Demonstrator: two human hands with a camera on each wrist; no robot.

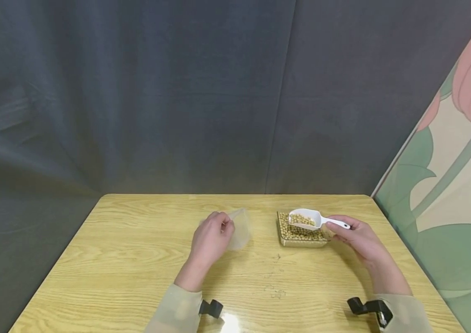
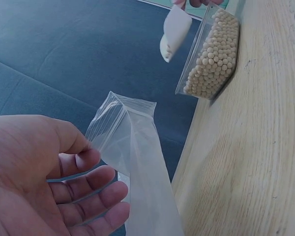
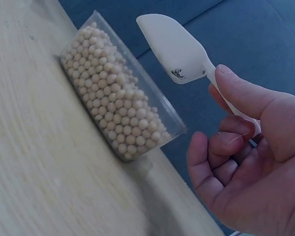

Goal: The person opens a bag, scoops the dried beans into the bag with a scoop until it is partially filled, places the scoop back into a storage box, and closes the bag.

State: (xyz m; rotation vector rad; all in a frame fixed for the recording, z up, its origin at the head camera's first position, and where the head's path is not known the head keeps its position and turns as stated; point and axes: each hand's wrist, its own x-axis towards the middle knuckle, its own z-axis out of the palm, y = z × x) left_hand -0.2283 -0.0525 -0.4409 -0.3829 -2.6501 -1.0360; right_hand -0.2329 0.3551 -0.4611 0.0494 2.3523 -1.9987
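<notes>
My left hand [image 1: 213,235] pinches the upper edge of a clear zip-lock bag [image 2: 150,167] between thumb and forefinger, its other fingers loosely bent. In the head view the bag's mouth faces right. A white scoop [image 1: 311,218] is in my right hand [image 1: 358,238], gripped by the handle with thumb and fingers. Several soybeans [image 1: 300,219] lie in its bowl. Just beneath the scoop stands a clear rectangular container [image 3: 137,73] filled with more soybeans [image 3: 113,98]. The right wrist view shows only the scoop's underside, held apart from the container.
Everything rests on a wood-grain table [image 1: 127,259]. Behind it hangs a dark grey-blue curtain [image 1: 177,101], and a flower-patterned panel [image 1: 464,194] lines the right side. Black wrist mounts [image 1: 211,308] sit on both sleeves. Small dark marks [image 1: 278,293] show on the tabletop.
</notes>
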